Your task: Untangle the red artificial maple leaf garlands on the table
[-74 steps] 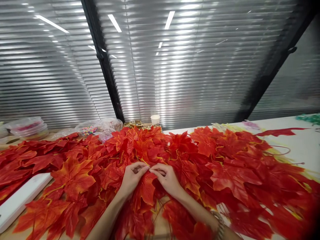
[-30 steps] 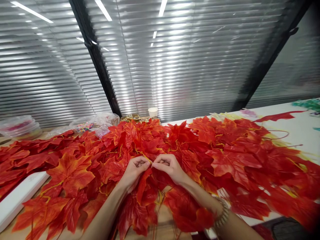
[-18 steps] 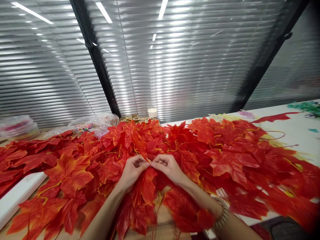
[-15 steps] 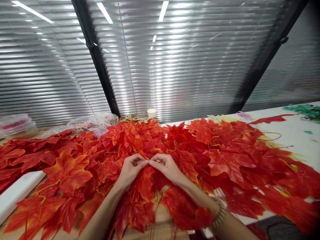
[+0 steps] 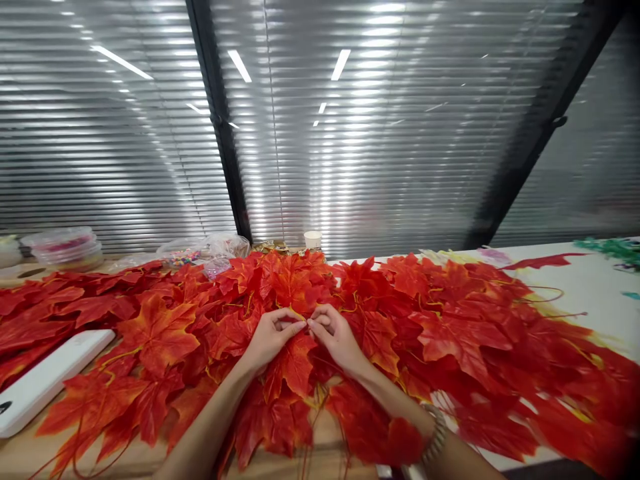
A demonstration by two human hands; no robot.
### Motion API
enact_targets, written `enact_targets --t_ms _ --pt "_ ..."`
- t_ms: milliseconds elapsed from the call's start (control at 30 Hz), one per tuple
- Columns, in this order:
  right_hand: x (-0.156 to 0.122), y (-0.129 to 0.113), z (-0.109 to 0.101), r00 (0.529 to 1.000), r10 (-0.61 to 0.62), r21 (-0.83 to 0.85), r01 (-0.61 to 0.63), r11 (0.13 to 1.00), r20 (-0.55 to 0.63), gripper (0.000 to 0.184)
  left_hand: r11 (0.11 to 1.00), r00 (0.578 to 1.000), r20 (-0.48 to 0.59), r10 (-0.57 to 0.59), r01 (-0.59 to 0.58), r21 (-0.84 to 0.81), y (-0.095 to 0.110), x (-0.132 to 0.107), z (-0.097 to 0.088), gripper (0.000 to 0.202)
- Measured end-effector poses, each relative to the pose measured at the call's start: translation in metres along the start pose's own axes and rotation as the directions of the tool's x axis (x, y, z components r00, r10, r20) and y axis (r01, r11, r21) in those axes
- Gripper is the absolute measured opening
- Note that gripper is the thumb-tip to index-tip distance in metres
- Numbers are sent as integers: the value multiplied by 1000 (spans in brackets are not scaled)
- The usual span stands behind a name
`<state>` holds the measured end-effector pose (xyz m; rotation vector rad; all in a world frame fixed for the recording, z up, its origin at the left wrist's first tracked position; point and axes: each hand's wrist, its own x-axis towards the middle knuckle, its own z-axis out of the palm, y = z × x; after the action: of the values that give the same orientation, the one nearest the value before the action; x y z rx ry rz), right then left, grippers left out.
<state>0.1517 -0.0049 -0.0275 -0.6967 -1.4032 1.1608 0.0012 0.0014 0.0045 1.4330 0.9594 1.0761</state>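
My left hand point(image 5: 273, 339) and my right hand point(image 5: 336, 335) meet over a heap of red-orange artificial maple leaves point(image 5: 463, 333). Thumb and forefinger are pinched together on each hand, the tips almost touching. Between them is the thin yellowish stem of an artificial maple leaf point(image 5: 293, 365), whose blade hangs just under my fingers. The exact point of grip is too small to make out. Thin reddish strings trail among the leaves below my wrists. A coiled bracelet point(image 5: 436, 437) circles my right wrist.
A white rectangular device point(image 5: 53, 380) lies at the left. Behind the leaves are stacked clear tubs point(image 5: 65, 247), plastic bags with colourful bits point(image 5: 187, 253) and a paper cup point(image 5: 313, 240). Green shreds point(image 5: 607, 250) lie far right on the white tabletop point(image 5: 607, 300). Window blinds rise behind.
The camera view has tilted up and shifted left, showing more of the white device and the tubs. My fingertips have drawn slightly apart and stay pinched.
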Motion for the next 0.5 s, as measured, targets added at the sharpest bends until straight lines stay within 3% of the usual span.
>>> enact_targets --t_ms 133,367,500 --pt "-1 -2 1 1000 -8 -36 8 999 3 17 995 1000 -17 -24 22 -99 0 -2 3 18" --pt "-1 -5 3 994 57 44 -61 997 96 21 990 998 29 -54 57 -126 -2 -2 -1 17" --pt "-1 -6 4 996 64 98 -71 993 68 23 993 998 50 -46 51 -108 -4 0 -4 16"
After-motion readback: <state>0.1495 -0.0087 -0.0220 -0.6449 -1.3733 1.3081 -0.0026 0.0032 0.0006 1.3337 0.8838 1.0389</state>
